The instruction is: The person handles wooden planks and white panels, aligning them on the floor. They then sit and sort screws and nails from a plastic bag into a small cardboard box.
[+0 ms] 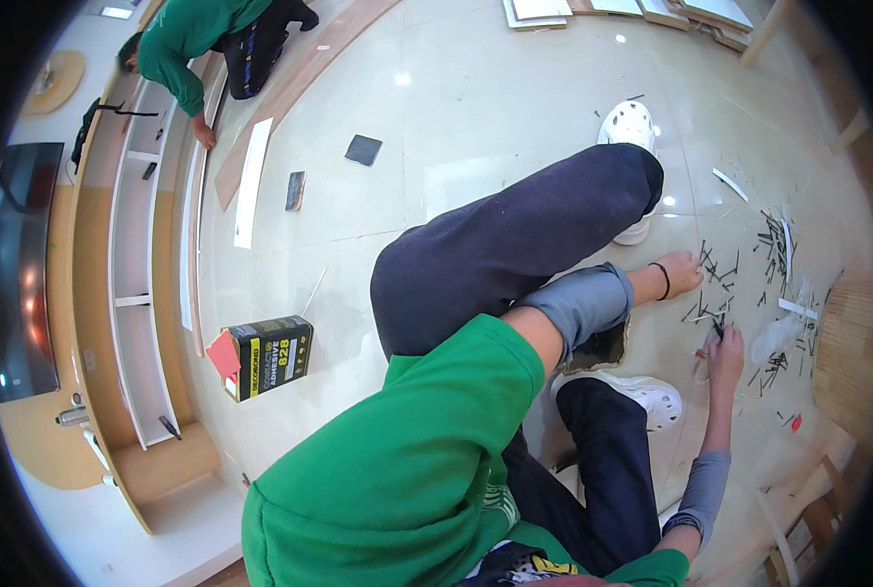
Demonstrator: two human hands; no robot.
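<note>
My left hand [681,273], with a black band at the wrist, is low over the floor beside a scatter of dark screws [716,271]. Its fingers are curled in, and what they hold, if anything, is hidden. Close by, my right hand [726,352] pinches a few dark screws [718,329] that stick out past the fingertips. More loose screws [775,245] lie in a heap farther to the right. A crumpled clear plastic bag [774,338] rests next to the right hand, among other screws.
A contact adhesive tin [278,357] stands on the tiles at left. Two dark flat pieces [363,150] and a white strip [253,184] lie farther off. Another person [201,49] in green bends by a long shelf unit [133,264]. A wooden stool [852,342] is at right.
</note>
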